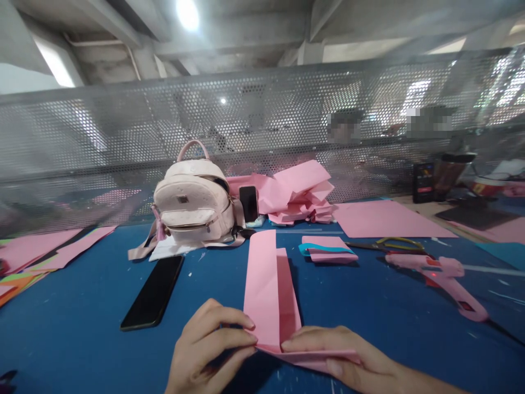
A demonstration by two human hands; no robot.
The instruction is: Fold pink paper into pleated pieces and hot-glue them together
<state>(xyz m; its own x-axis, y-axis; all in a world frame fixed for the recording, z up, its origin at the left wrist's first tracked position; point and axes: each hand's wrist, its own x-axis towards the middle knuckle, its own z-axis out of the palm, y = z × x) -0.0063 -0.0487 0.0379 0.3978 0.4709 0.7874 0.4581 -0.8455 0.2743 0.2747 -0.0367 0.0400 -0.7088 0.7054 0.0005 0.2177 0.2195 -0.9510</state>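
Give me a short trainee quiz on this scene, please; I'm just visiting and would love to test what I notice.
1. Fill in the missing words: The left hand and the right hand both touch the same piece of ____.
2. True or false: The pink glue gun lies on the blue table, apart from both hands.
3. Pick one: What colour is the backpack that stands beyond the flat-lying black phone? A) black B) green C) pale pink

Key:
1. Folded pink paper
2. True
3. C
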